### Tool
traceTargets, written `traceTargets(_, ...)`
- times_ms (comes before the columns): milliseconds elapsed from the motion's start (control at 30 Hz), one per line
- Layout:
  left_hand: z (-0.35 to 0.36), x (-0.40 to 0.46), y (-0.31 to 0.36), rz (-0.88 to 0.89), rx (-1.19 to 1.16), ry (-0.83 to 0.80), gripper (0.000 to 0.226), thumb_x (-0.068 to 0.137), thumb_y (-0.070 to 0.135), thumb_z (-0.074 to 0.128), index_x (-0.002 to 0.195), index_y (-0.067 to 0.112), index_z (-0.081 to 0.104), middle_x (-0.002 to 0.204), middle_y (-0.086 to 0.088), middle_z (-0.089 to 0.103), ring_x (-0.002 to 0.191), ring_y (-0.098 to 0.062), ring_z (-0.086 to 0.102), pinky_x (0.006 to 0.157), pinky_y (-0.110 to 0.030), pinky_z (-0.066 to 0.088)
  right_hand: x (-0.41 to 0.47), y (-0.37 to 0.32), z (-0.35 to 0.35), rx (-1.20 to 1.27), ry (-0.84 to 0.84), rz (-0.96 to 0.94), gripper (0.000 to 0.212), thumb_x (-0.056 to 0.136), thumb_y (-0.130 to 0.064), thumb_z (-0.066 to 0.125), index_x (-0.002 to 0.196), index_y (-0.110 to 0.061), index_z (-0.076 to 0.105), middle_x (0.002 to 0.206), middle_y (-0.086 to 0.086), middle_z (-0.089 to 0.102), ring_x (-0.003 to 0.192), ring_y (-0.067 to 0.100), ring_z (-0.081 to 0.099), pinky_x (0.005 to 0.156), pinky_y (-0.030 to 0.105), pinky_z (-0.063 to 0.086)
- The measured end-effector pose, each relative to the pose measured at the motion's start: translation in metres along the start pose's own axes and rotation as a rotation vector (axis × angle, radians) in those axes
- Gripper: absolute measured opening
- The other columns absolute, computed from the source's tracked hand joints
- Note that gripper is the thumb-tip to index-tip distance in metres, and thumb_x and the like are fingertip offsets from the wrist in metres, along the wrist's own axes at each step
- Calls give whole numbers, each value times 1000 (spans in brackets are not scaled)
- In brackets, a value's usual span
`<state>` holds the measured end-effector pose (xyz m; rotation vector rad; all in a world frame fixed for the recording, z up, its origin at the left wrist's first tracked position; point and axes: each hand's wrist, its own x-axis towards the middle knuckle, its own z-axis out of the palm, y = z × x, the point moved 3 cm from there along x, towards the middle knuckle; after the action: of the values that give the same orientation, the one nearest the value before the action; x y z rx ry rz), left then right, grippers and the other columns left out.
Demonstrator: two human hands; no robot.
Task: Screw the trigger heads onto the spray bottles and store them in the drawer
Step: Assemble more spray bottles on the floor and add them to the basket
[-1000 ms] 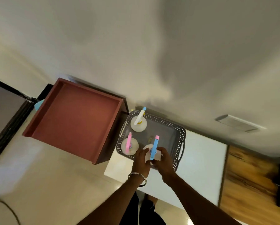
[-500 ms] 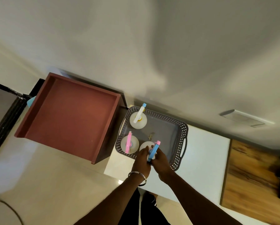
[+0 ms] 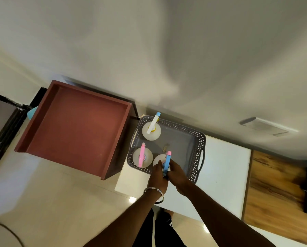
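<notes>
The drawer (image 3: 74, 129) stands open left of the basket (image 3: 200, 139) on the bench (image 3: 224, 175). Both hands grip the near bottle (image 3: 158, 159): left hand (image 3: 158, 177) and right hand (image 3: 178, 175) on its blue trigger head (image 3: 167, 162).

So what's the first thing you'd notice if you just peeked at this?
Probably the big reddish-brown drawer, pulled open on the left with nothing showing inside. Right of it, a grey basket on the white table holds three spray bottles, and the left hand and right hand grip the blue-and-pink-topped bottle.
</notes>
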<state>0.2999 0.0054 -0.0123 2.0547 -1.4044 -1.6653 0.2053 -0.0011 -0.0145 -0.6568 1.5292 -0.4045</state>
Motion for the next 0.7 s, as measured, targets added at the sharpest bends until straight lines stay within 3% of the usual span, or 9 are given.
traceTargets(133,2,-2,-3,9,22,10,55,89,3,52,140,6,34,142,-19,41,128,-34,45,102,-35,39,-2,-2,1,-23,-6,19,34,101,-29,50,134,-23,48,109,-5,62,96,7,61,62,12,49)
traceTargets(233,1,-1,-3,9,34,11,54,89,5,51,140,9,35,141,-16,43,126,-32,47,99,-33,40,-2,0,2,-32,-1,27,32,101,-25,50,133,-22,49,113,0,63,98,9,60,67,15,49)
traceTargets(400,1,0,-4,20,68,8,43,94,18,51,135,14,40,126,-10,55,117,-26,57,96,-34,50,-3,-1,3,-14,20,22,15,102,-26,49,114,-29,56,104,-4,65,97,10,62,70,18,51)
traceTargets(500,1,0,-5,40,101,20,45,93,20,53,136,15,39,123,-9,57,113,-24,59,92,-32,51,-2,-1,4,-32,8,7,10,101,-30,49,109,-31,56,108,1,66,100,14,63,79,24,54)
traceTargets(600,-1,2,-4,51,131,13,47,92,21,56,135,14,39,121,-9,58,111,-23,60,90,-30,52,-3,-3,0,-90,-13,8,22,98,-18,54,115,-32,54,108,-4,64,101,13,62,88,30,54)
traceTargets(700,-5,1,-1,62,122,-18,55,90,24,59,137,13,34,123,-9,55,112,-23,58,94,-32,53,-12,-9,-5,-158,22,-23,26,95,-18,58,106,-41,55,100,-17,62,91,1,60,79,20,52)
